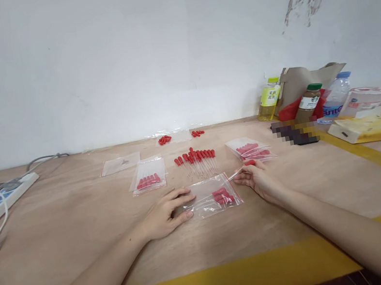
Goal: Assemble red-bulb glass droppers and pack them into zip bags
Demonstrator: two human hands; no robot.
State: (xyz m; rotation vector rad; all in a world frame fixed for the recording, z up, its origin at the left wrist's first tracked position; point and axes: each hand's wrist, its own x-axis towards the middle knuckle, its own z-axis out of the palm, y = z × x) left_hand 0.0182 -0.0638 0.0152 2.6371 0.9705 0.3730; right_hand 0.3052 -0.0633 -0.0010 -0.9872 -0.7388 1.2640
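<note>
A clear zip bag (202,190) with a red seal line lies flat in front of me, several red-bulbed glass droppers inside it. My left hand (168,212) rests on the bag's left end, fingers stretched and apart. Between the fingers of my right hand (256,180) is a single dropper (249,163); its red bulb points right and its glass tip reaches the bag's right edge, whether inside the opening I cannot tell. Beyond the bag, a fan of loose droppers (196,156) lies on the brown-covered table (82,240).
Filled zip bags lie at left (147,174) and right (250,147), with a flat bag (120,163) farther left. Loose red bulbs (164,140) sit by the wall. A power strip (5,202) with cables is far left; bottles (269,99) and a tissue pack (372,126) stand right.
</note>
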